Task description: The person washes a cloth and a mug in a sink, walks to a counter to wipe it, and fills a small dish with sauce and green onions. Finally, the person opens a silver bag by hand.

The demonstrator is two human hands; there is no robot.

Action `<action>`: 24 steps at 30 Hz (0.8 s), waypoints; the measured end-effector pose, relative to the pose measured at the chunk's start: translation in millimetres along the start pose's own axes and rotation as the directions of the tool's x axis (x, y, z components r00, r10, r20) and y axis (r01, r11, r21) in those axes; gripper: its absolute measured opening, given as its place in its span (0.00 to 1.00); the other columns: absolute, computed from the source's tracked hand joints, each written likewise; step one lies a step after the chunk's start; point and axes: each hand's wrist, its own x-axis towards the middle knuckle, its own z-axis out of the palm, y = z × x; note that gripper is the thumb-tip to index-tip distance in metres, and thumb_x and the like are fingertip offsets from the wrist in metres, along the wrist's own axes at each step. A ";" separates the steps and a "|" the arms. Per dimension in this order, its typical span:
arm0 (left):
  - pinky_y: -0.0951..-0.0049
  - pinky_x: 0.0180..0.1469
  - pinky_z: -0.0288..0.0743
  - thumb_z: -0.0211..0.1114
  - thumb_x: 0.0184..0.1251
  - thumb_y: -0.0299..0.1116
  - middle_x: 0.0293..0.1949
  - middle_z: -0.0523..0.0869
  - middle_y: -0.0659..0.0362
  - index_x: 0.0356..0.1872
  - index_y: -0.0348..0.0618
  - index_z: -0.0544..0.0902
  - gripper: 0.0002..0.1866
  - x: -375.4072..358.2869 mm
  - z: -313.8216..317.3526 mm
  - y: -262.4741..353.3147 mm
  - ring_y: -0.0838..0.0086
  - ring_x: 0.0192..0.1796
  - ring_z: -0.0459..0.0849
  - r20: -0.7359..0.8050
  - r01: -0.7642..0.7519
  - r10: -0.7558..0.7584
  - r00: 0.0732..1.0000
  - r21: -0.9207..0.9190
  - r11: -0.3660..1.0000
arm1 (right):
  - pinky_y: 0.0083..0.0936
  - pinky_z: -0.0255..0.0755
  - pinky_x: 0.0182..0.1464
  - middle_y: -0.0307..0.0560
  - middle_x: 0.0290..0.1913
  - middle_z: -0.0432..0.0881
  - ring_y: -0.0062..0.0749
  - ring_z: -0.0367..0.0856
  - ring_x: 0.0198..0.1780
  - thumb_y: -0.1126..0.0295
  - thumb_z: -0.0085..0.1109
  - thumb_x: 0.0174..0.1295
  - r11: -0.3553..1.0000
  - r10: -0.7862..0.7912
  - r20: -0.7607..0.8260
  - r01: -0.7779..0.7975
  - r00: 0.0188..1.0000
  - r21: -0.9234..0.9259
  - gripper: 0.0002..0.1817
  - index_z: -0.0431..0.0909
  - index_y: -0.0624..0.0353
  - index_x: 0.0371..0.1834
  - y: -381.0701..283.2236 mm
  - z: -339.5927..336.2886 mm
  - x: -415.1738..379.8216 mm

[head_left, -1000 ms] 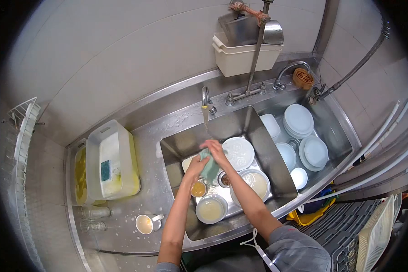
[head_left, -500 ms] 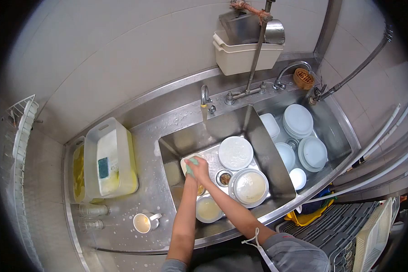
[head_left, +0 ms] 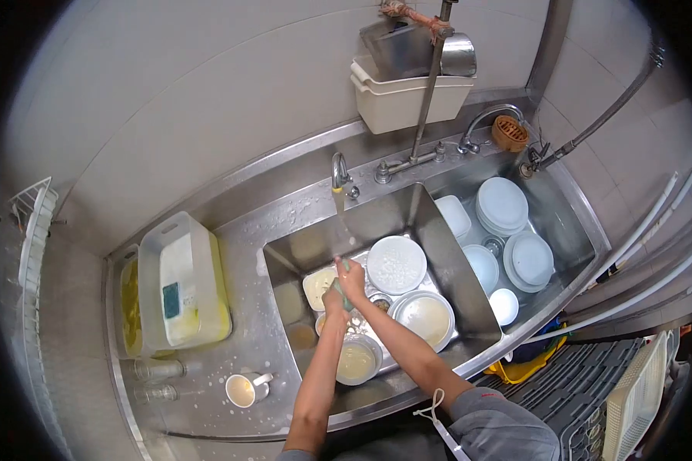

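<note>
Apparently wringing a cloth [head_left: 346,301] in the sink [head_left: 457,290], clenched in left hand [head_left: 334,301] and right hand [head_left: 354,280]; next, probably needing an even squeeze, clear of the plate [head_left: 397,265] at two o'clock.

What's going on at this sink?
The left hand and right hand grip a bunched green cloth over the left basin. Water runs from the tap behind them. A white plate lies in that basin, more dishes fill much of the right one, and a mug stands on the counter.
</note>
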 end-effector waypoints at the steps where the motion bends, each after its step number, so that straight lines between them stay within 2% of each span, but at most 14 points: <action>1: 0.66 0.38 0.72 0.45 0.68 0.49 0.35 0.79 0.61 0.54 0.51 0.74 0.21 19.2 -6.9 -11.0 0.72 0.41 0.77 0.093 -0.004 0.000 0.996 0.044 0.999 | 0.46 0.68 0.35 0.62 0.25 0.78 0.62 0.76 0.33 0.48 0.48 0.60 0.984 -0.175 -0.107 0.172 0.979 -0.040 0.25 0.77 0.62 0.28 2.4 2.3 -3.6; 2: 0.66 0.38 0.72 0.45 0.69 0.48 0.36 0.79 0.60 0.54 0.49 0.74 0.21 40.7 -16.2 -17.1 0.71 0.40 0.77 0.466 0.035 0.067 0.882 -0.207 0.978 | 0.43 0.69 0.39 0.61 0.26 0.78 0.57 0.77 0.35 0.52 0.49 0.59 0.987 -0.064 -0.084 0.051 0.994 -0.149 0.20 0.78 0.60 0.27 10.0 20.5 -4.3; 3: 0.67 0.39 0.72 0.45 0.69 0.48 0.36 0.79 0.60 0.54 0.47 0.73 0.21 61.8 -34.1 -27.3 0.71 0.40 0.78 0.737 0.171 0.207 0.644 -0.402 0.899 | 0.39 0.70 0.42 0.60 0.27 0.79 0.52 0.78 0.37 0.57 0.50 0.57 0.963 0.062 -0.070 -0.078 0.996 -0.258 0.16 0.79 0.59 0.27 42.3 59.9 -6.0; 4: 0.67 0.39 0.73 0.44 0.69 0.47 0.36 0.79 0.59 0.55 0.46 0.73 0.21 72.7 -43.4 -34.9 0.71 0.40 0.78 0.856 0.369 0.396 0.331 -0.504 0.781 | 0.41 0.70 0.41 0.61 0.26 0.79 0.54 0.78 0.36 0.55 0.50 0.58 0.976 0.009 -0.021 -0.013 1.000 -0.218 0.18 0.79 0.59 0.27 29.0 47.2 -26.2; 5: 0.67 0.38 0.74 0.45 0.69 0.47 0.35 0.80 0.60 0.48 0.46 0.75 0.19 56.5 -33.5 -27.2 0.70 0.37 0.79 0.797 0.294 0.271 0.540 -0.480 0.827 | 0.42 0.69 0.40 0.62 0.26 0.78 0.55 0.77 0.36 0.54 0.50 0.59 0.982 -0.163 -0.005 0.162 0.987 -0.099 0.19 0.78 0.60 0.27 3.6 13.3 -45.1; 6: 0.67 0.38 0.75 0.46 0.69 0.47 0.33 0.81 0.61 0.42 0.46 0.77 0.18 37.7 -22.6 -17.6 0.70 0.35 0.80 0.688 0.245 0.129 0.715 -0.418 0.874 | 0.44 0.69 0.38 0.63 0.26 0.78 0.57 0.77 0.35 0.52 0.49 0.59 0.972 -0.233 0.000 0.233 0.972 -0.019 0.21 0.78 0.61 0.28 -9.3 -0.6 -43.2; 8: 0.66 0.45 0.75 0.45 0.69 0.51 0.40 0.81 0.58 0.51 0.47 0.75 0.22 13.5 13.4 3.3 0.68 0.43 0.80 0.311 0.178 -0.073 0.947 -0.321 0.930 | 0.47 0.68 0.35 0.64 0.25 0.77 0.61 0.76 0.34 0.49 0.49 0.60 0.977 -0.210 -0.039 0.211 0.977 0.025 0.24 0.77 0.62 0.29 -9.0 -17.1 -0.9; 9: 0.68 0.46 0.75 0.51 0.67 0.49 0.40 0.82 0.58 0.46 0.47 0.77 0.19 16.3 12.6 11.3 0.70 0.42 0.81 0.361 0.240 -0.131 0.923 -0.275 0.931 | 0.48 0.67 0.35 0.65 0.25 0.77 0.61 0.77 0.33 0.52 0.51 0.60 0.992 -0.105 -0.123 0.095 0.987 -0.081 0.22 0.76 0.63 0.29 19.5 -13.6 33.2; 11: 0.69 0.46 0.75 0.53 0.66 0.47 0.40 0.82 0.58 0.44 0.47 0.78 0.16 -0.9 34.7 44.3 0.70 0.42 0.81 0.389 0.200 -0.094 0.917 -0.243 0.949 | 0.46 0.67 0.38 0.61 0.34 0.79 0.56 0.76 0.36 0.49 0.54 0.57 0.970 -0.067 -0.027 0.058 0.997 -0.236 0.23 0.75 0.60 0.37 25.1 -24.6 67.4; 13: 0.68 0.47 0.75 0.59 0.63 0.45 0.42 0.82 0.58 0.45 0.46 0.77 0.16 6.0 45.0 64.4 0.69 0.41 0.82 0.428 0.198 -0.068 0.901 -0.267 0.943 | 0.46 0.65 0.39 0.57 0.35 0.76 0.55 0.75 0.39 0.48 0.57 0.54 0.790 -0.491 -0.173 0.353 0.854 -0.501 0.24 0.69 0.58 0.39 8.4 -30.2 89.9; 15: 0.66 0.45 0.76 0.60 0.62 0.43 0.41 0.82 0.58 0.46 0.45 0.76 0.16 24.8 49.0 75.1 0.69 0.40 0.81 0.436 0.117 0.001 0.900 -0.244 0.963 | 0.45 0.65 0.38 0.55 0.36 0.74 0.54 0.74 0.42 0.48 0.60 0.50 0.786 -0.518 -0.258 0.335 0.816 -0.519 0.26 0.66 0.56 0.42 -20.7 -39.4 130.2; 17: 0.65 0.41 0.77 0.62 0.61 0.38 0.36 0.79 0.60 0.46 0.43 0.72 0.15 34.0 55.9 85.9 0.70 0.38 0.80 0.416 0.056 0.040 0.908 -0.217 0.975 | 0.47 0.66 0.38 0.57 0.35 0.77 0.56 0.76 0.40 0.51 0.59 0.53 0.855 -0.457 -0.102 0.404 0.884 -0.325 0.23 0.68 0.58 0.38 -47.5 -49.6 166.5; 20: 0.66 0.41 0.75 0.63 0.60 0.37 0.42 0.79 0.55 0.53 0.37 0.68 0.24 48.6 64.9 93.0 0.67 0.43 0.80 0.382 -0.041 0.002 0.924 0.094 0.995 | 0.46 0.71 0.36 0.59 0.31 0.80 0.55 0.80 0.36 0.51 0.55 0.57 0.765 -0.428 0.140 0.441 0.893 -0.469 0.21 0.72 0.61 0.35 -74.4 -51.6 197.2; 24: 0.67 0.39 0.74 0.63 0.58 0.34 0.43 0.79 0.53 0.54 0.37 0.69 0.23 93.8 73.7 83.2 0.68 0.42 0.79 0.309 -0.063 -0.022 0.951 0.260 0.964 | 0.45 0.75 0.36 0.61 0.29 0.81 0.53 0.81 0.34 0.61 0.49 0.58 0.649 -0.482 0.247 0.532 0.841 -0.545 0.14 0.76 0.61 0.34 -78.4 -47.7 205.8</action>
